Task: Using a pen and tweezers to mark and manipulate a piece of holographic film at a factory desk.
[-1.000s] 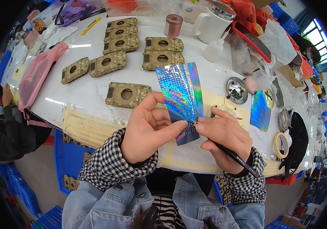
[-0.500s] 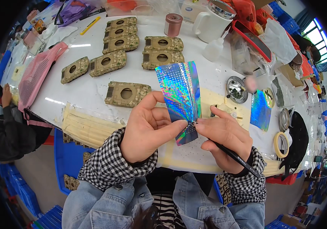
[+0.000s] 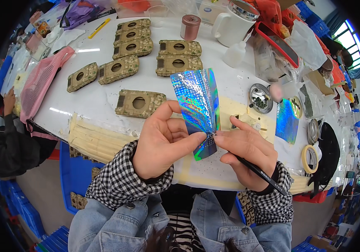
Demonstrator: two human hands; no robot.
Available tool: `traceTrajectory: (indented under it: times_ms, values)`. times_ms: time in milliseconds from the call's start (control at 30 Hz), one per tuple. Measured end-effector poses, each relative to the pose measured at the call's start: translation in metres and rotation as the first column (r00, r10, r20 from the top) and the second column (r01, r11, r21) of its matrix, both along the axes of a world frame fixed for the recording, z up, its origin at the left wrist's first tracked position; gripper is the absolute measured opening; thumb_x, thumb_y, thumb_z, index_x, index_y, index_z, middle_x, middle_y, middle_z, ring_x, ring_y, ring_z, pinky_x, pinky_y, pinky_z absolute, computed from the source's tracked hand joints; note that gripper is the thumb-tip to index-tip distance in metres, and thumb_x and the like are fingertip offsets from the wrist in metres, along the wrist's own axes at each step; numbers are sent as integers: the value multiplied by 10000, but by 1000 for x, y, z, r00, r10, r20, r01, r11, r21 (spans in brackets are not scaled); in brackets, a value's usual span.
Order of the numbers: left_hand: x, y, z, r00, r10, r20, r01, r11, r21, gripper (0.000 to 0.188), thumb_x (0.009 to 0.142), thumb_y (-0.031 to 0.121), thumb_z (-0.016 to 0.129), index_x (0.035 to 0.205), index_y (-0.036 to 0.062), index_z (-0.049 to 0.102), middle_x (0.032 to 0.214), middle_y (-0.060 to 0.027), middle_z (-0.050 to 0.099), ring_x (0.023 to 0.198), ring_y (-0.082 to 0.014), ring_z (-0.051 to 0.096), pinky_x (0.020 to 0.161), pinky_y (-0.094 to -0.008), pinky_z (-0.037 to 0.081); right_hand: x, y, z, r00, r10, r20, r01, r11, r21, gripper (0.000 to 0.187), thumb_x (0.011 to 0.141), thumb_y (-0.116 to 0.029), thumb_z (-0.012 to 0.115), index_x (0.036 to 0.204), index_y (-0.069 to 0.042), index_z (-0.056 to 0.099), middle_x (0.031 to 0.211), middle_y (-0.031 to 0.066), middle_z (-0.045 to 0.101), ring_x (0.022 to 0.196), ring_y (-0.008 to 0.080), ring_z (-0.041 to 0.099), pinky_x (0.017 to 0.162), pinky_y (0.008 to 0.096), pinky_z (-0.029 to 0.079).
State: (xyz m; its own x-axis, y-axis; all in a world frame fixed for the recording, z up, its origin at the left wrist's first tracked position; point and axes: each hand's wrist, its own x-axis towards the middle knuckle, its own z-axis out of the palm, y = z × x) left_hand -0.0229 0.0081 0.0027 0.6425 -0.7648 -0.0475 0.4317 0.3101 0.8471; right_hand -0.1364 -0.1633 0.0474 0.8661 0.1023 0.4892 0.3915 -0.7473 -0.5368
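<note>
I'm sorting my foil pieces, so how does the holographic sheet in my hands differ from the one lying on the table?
The held sheet is lifted and curved, pinched by the left hand; the table sheet lies flat, untouched. The held sheet looks longer. Both are iridescent blue-silver.

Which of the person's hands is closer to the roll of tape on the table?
The right. The right hand, holding a black pen-like tool, lies just left of the roll of tape. The left hand, pinching the holographic foil sheet, is farther left, beyond the right hand.
</note>
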Motion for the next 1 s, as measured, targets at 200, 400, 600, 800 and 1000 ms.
traceTrajectory:
  times_ms: [200,400,600,800,1000]
  values:
    - [0,0,2,1000,-13,-27,13,1000,2,399,845,-59,644,1173,13,428,989,-113,694,911,-138,668,815,-262,533,0,1,-1,1000,-3,7,3,1000,8,362,715,-122,779,1050,-32,678,946,105,698,929,243,683,957,462,482]
    - [0,-1,3,999,-28,-31,28,999,-20,403,849,-61,638,1185,8,426,998,-120,693,902,-140,670,810,-272,536,-1,1,-1,1000,0,3,0,999,40,354,725,-113,774,1052,-22,675,947,116,698,921,252,685,958,468,483]
    - [2,0,2,998,-34,-43,35,999,20,410,847,-62,640,1191,8,428,1001,-120,694,902,-146,669,808,-276,535,-1,1,-1,1000,30,-4,-29,997,73,367,742,-108,765,1078,-8,658,955,128,694,913,264,685,968,477,478]
    - [2,0,2,997,-39,-73,39,999,-2,416,846,-62,642,1197,4,429,1003,-117,693,906,-145,667,815,-280,533,-1,1,-2,999,39,4,-39,995,88,365,748,-104,760,1082,-2,653,959,132,690,906,268,685,970,476,478]
    - [2,0,2,997,-35,-63,36,999,12,428,843,-66,642,1206,1,426,1000,-116,692,896,-144,668,806,-273,534,-1,1,-2,999,40,6,-41,995,94,367,747,-105,761,1081,2,653,953,135,688,900,272,684,965,478,481]
